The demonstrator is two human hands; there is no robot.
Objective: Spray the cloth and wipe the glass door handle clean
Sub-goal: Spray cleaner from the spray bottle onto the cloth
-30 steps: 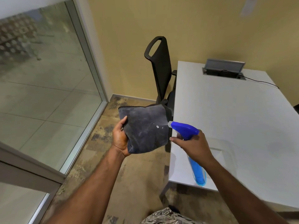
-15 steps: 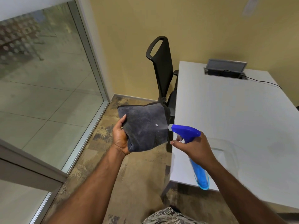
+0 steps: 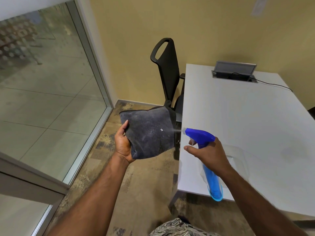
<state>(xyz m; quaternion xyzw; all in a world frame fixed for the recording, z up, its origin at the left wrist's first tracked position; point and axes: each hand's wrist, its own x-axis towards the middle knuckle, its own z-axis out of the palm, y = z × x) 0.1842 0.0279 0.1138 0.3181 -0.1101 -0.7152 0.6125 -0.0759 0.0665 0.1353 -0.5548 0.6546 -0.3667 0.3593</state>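
My left hand (image 3: 123, 145) holds a folded dark grey cloth (image 3: 150, 132) up in front of me, its face turned to the right. My right hand (image 3: 210, 155) grips a blue spray bottle (image 3: 204, 150), whose nozzle points at the cloth from a short gap away. A thin mist runs from the nozzle to the cloth, and pale droplets speckle the fabric. The glass door (image 3: 42, 92) with its metal frame stands at the left. No door handle is in view.
A white table (image 3: 247, 126) fills the right side, with an open cable box (image 3: 233, 72) and a cord at its far end. A black chair (image 3: 167, 72) stands between the table and the yellow wall. Patterned brown carpet lies underfoot.
Both hands stay almost where they were. A spray mist now shows between nozzle and cloth, and more droplets mark the fabric.
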